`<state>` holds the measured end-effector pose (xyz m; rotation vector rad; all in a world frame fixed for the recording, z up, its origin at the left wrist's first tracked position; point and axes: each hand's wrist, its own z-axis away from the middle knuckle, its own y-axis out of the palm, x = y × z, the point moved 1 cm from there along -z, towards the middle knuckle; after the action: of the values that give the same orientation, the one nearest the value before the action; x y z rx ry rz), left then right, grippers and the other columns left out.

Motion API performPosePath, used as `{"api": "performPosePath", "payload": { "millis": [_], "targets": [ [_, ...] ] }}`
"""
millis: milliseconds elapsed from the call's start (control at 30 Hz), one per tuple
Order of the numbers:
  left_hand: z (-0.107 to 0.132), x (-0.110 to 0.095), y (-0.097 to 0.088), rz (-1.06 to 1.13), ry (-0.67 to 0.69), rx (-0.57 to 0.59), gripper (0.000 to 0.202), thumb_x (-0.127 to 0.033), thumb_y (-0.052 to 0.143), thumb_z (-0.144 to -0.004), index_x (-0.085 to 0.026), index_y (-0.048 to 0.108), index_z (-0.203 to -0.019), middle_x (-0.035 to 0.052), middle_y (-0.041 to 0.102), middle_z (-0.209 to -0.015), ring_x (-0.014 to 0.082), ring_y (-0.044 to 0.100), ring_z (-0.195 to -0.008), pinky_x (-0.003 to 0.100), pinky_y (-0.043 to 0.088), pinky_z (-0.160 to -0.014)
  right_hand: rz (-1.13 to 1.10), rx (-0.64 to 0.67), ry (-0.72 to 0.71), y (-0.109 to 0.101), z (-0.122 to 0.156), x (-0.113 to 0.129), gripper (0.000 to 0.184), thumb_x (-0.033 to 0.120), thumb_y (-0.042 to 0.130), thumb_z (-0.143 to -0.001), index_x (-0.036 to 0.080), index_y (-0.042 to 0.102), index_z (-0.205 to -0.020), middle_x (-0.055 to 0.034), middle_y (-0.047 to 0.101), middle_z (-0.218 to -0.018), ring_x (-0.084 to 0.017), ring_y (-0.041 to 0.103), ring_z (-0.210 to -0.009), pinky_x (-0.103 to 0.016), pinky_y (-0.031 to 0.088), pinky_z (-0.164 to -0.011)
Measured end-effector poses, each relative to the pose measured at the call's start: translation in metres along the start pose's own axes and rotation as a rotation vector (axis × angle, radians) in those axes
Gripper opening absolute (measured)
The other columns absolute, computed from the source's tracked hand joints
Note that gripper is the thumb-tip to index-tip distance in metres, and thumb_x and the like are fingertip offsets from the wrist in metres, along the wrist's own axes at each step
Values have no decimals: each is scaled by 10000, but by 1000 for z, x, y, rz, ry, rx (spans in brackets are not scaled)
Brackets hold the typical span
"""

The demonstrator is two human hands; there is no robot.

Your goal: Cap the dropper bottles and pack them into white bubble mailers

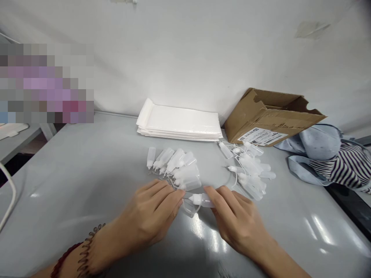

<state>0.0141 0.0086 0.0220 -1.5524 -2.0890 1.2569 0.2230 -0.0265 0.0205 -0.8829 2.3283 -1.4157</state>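
Note:
My right hand [234, 218] pinches a small translucent squeeze bottle [199, 199] by its body, white cap pointing left. My left hand [150, 216] meets it from the left, fingers curled together at the bottle's tip and a small clear cap piece [188, 208]. Just beyond my hands lies a row of several identical bottles [176, 166]. A second loose heap of bottles [251, 170] with tethered caps lies to the right.
A stack of white padded envelopes [179, 123] lies at the back of the grey table [87, 181]. An open cardboard box [269, 117] lies on its side at back right, with blue and striped cloth [330, 154] beside it. A white cable [8, 200] runs at the left edge.

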Motion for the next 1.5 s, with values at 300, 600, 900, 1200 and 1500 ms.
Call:
{"api": "performPosePath", "payload": {
  "millis": [300,600,900,1200,1500],
  "targets": [
    [1,-1,1,-283,172,102,157,-10,462,-872,-33,615,-902,60,580,-628,193,524,-571,360,483,-547,155,27,-59,-8,-2,4,307,-7,362,-884,44,603,-1066,-61,560,-667,-150,449,-547,-273,339,-494],
    [1,-3,3,-345,201,143,211,0,423,-869,-41,629,-846,77,598,-629,210,561,-586,355,486,-551,159,80,-109,-7,-1,9,346,-11,330,-871,15,592,-1096,-67,553,-634,-164,450,-513,-288,323,-460],
    [5,2,5,-193,141,110,132,-19,488,-868,-67,602,-912,35,576,-644,173,528,-598,331,487,-579,84,68,-89,-6,0,8,345,-8,308,-875,19,573,-1095,-53,545,-634,-152,430,-514,-275,330,-474],
    [-2,2,1,-126,54,38,89,-39,535,-877,-85,595,-925,25,603,-662,155,546,-604,304,488,-574,-22,59,-27,-7,-1,-1,405,-38,339,-773,43,556,-1105,-43,531,-686,-146,441,-527,-267,356,-471],
    [2,-1,1,-116,117,91,140,0,482,-866,-82,595,-863,44,588,-666,184,547,-628,335,487,-576,5,115,-45,-5,0,-1,382,-44,341,-777,57,559,-1073,-44,525,-681,-155,431,-531,-266,341,-467]
  ]
}}
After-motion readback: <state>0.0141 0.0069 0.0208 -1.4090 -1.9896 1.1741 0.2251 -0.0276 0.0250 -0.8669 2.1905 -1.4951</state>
